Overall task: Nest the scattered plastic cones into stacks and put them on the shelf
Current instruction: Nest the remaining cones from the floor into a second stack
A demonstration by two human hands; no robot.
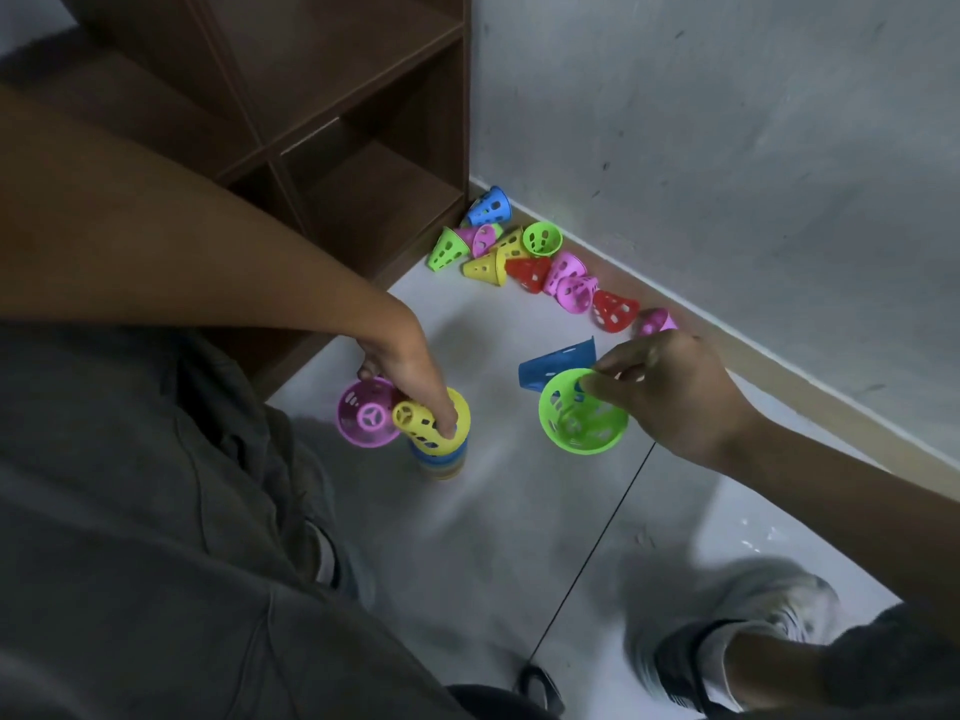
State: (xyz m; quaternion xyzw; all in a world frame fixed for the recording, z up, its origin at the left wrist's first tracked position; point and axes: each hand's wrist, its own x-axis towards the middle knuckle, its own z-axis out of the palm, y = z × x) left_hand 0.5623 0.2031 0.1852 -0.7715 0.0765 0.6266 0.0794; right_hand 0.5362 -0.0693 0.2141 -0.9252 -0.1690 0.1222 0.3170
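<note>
Your left hand (410,371) was down on the stack of nested cones (439,449) standing on the floor (467,537), fingers curled around a yellow cone (415,415) at the top of it. A pink cone (366,413) sat just beside that stack on its left, mouth turned up toward you, touching your hand; I could not tell whether you gripped it too. Your right hand (670,387) pinched the rim of a green cone (582,418), mouth facing you, held above the floor. Behind it a blue cone (556,363) lay on its side, close to your fingers.

Further out, the scattered cones (540,267) lay in a loose line along the foot of the wall (727,148), tipped every which way: a blue one (491,206) in the corner by the shelf (337,96), green, pink and yellow ones bunched next to it, then red and pink ones trailing toward your right hand. The brown shelf stood against the wall, its compartments dark and open. Your grey trousers (156,511) filled the lower left, and a pale shoe (737,626) was planted on the floor at lower right, blurred
</note>
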